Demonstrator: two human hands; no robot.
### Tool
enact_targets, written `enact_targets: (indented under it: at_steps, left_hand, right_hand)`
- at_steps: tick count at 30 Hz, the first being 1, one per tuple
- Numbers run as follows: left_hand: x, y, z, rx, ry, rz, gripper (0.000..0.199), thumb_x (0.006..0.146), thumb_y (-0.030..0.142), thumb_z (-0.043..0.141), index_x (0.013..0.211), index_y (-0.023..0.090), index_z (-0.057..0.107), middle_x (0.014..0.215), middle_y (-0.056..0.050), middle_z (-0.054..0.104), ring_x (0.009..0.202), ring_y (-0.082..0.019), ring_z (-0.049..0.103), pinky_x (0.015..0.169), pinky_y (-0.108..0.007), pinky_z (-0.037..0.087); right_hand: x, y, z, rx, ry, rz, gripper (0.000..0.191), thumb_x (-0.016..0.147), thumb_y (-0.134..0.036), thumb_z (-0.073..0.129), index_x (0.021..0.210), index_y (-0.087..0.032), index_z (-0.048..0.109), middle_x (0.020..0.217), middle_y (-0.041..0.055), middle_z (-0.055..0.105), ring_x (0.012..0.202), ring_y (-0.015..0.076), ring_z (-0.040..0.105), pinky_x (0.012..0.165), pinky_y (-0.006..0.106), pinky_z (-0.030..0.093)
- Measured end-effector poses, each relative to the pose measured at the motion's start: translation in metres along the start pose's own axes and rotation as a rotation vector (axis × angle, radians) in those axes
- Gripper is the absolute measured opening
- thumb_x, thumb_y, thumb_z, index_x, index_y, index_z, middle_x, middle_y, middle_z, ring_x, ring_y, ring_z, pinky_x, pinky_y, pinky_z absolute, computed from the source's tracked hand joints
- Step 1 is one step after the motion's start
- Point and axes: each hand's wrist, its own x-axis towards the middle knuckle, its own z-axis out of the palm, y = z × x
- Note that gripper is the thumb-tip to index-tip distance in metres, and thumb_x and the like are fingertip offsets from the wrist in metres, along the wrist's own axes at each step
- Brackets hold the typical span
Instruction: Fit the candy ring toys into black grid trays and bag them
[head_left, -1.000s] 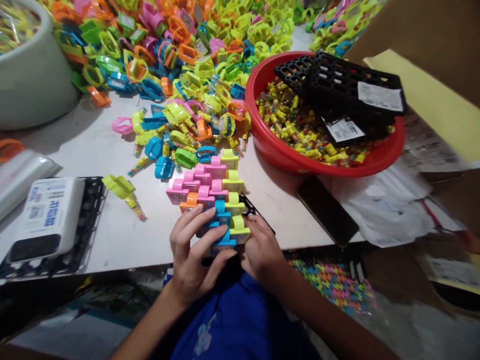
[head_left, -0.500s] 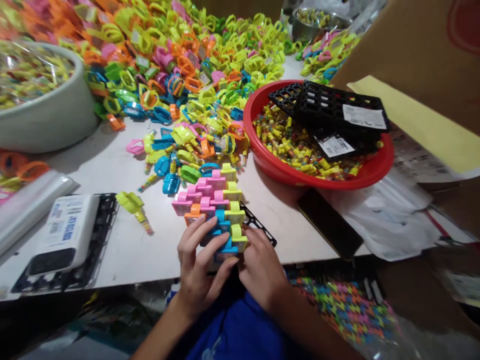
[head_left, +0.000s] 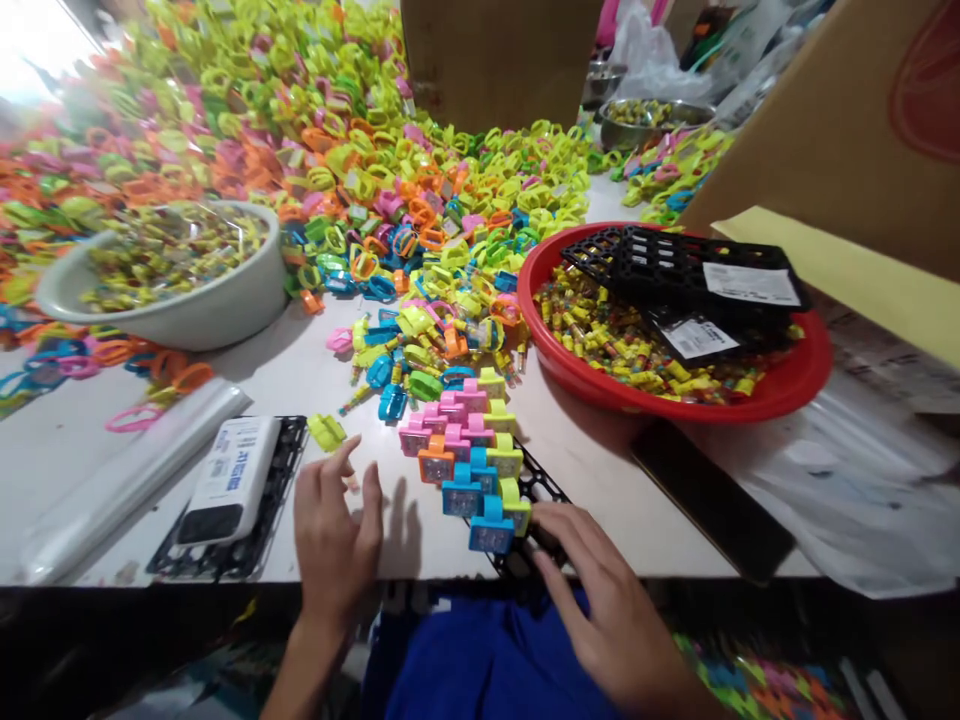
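My left hand (head_left: 336, 535) is open over the table, thumb and index finger apart, its fingertips beside a yellow-green toy watch (head_left: 326, 432). The hand covers the lower part of that watch; whether they touch I cannot tell. Rows of pink, yellow, orange and blue toy watches (head_left: 470, 455) stand on a black plastic lattice tray (head_left: 541, 480) in front of me. My right hand (head_left: 604, 590) has the tray's near right edge between thumb and fingers, close to the front blue watch (head_left: 491, 530).
Behind lies a big heap of coloured toy watches (head_left: 322, 160). A red basin (head_left: 555, 375) of small yellow-capped tubes, with black trays on top, is at right, near a dark phone (head_left: 712, 500). A grey basin (head_left: 240, 315) and a white device (head_left: 229, 480) are at left.
My left hand has let go of the toy watches on the tray and moved left to the single yellow-green watch. My right hand stays at the tray's right side. The view has shifted.
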Motion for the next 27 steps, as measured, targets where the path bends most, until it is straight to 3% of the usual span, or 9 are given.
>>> enact_targets:
  at_steps: [3,5,10,13,15,17,20,24,27]
  left_hand:
    - [0.003,-0.023,0.003,0.128,-0.183,-0.114,0.044,0.108,0.053,0.052,0.128,0.017,0.067,0.104,-0.012,0.069,0.096,-0.033,0.064,0.087,-0.045,0.050]
    - [0.001,-0.030,0.004,0.119,-0.222,-0.174,0.036,0.106,0.049,0.052,0.116,0.018,0.068,0.103,-0.014,0.073,0.092,-0.033,0.067,0.080,-0.043,0.050]
    - [-0.010,-0.013,-0.004,-0.033,-0.176,-0.261,0.021,0.111,0.040,0.050,0.118,0.024,0.059,0.089,-0.004,0.074,0.076,-0.023,0.073,0.066,-0.032,0.054]
    - [-0.036,0.014,-0.010,-0.367,0.004,-0.286,0.015,0.112,0.037,0.052,0.123,0.026,0.049,0.095,-0.002,0.075,0.080,-0.017,0.075,0.074,-0.029,0.062]
    - [-0.064,0.034,-0.010,-0.638,0.059,-0.218,0.017,0.111,0.029,0.057,0.125,0.029,0.048,0.099,-0.002,0.077,0.080,-0.016,0.076,0.074,-0.028,0.064]
    - [-0.092,0.050,-0.007,-0.748,-0.024,-0.062,0.022,0.112,0.026,0.054,0.133,0.031,0.048,0.103,-0.004,0.078,0.085,-0.017,0.079,0.075,-0.030,0.067]
    - [-0.116,0.066,0.000,-0.797,-0.253,0.121,0.031,0.112,0.026,0.047,0.143,0.029,0.048,0.108,-0.010,0.077,0.097,-0.023,0.081,0.078,-0.033,0.070]
    - [-0.104,0.070,0.005,-0.780,-0.424,0.207,0.031,0.111,0.020,0.047,0.141,0.028,0.051,0.110,-0.011,0.077,0.098,-0.023,0.080,0.081,-0.033,0.069]
    - [-0.084,0.064,0.006,-0.671,-0.446,0.295,0.029,0.107,0.015,0.054,0.134,0.026,0.057,0.110,-0.009,0.077,0.100,-0.022,0.078,0.085,-0.034,0.066]
  right_hand:
    - [-0.013,0.008,0.012,-0.144,-0.048,-0.115,0.037,0.105,-0.025,0.061,0.141,-0.023,0.062,0.148,0.0168,0.069,0.135,0.0375,0.069,0.106,0.057,0.066]
    - [-0.017,0.014,0.023,-0.219,-0.056,-0.149,0.041,0.104,-0.025,0.062,0.145,-0.020,0.060,0.153,0.0193,0.065,0.139,0.0402,0.066,0.108,0.061,0.065]
    - [-0.008,0.016,0.035,-0.220,0.015,-0.154,0.036,0.108,-0.021,0.056,0.143,-0.016,0.060,0.155,0.0204,0.064,0.144,0.0402,0.062,0.112,0.064,0.060]
    - [-0.003,0.003,0.027,-0.064,0.133,-0.064,0.028,0.110,-0.017,0.053,0.135,-0.024,0.062,0.137,0.0135,0.073,0.131,0.0331,0.069,0.112,0.058,0.059]
    - [-0.005,-0.008,0.018,0.096,0.175,0.022,0.028,0.110,-0.017,0.051,0.132,-0.028,0.063,0.124,0.0090,0.076,0.117,0.0266,0.074,0.104,0.046,0.062]
    - [-0.010,-0.019,0.009,0.269,0.105,0.072,0.027,0.110,-0.022,0.054,0.134,-0.029,0.064,0.120,0.0079,0.075,0.110,0.0237,0.075,0.093,0.035,0.065]
    - [-0.019,-0.028,0.002,0.444,-0.050,0.078,0.026,0.107,-0.027,0.060,0.133,-0.030,0.066,0.123,0.0083,0.074,0.114,0.0248,0.075,0.096,0.032,0.065]
    - [-0.023,-0.028,0.000,0.540,-0.055,0.110,0.021,0.101,-0.016,0.063,0.115,-0.028,0.072,0.113,0.0060,0.074,0.106,0.0223,0.076,0.091,0.028,0.064]
    - [-0.020,-0.022,0.006,0.626,0.072,0.159,0.017,0.098,-0.014,0.067,0.107,-0.028,0.071,0.102,0.0021,0.075,0.091,0.0179,0.077,0.083,0.023,0.063]
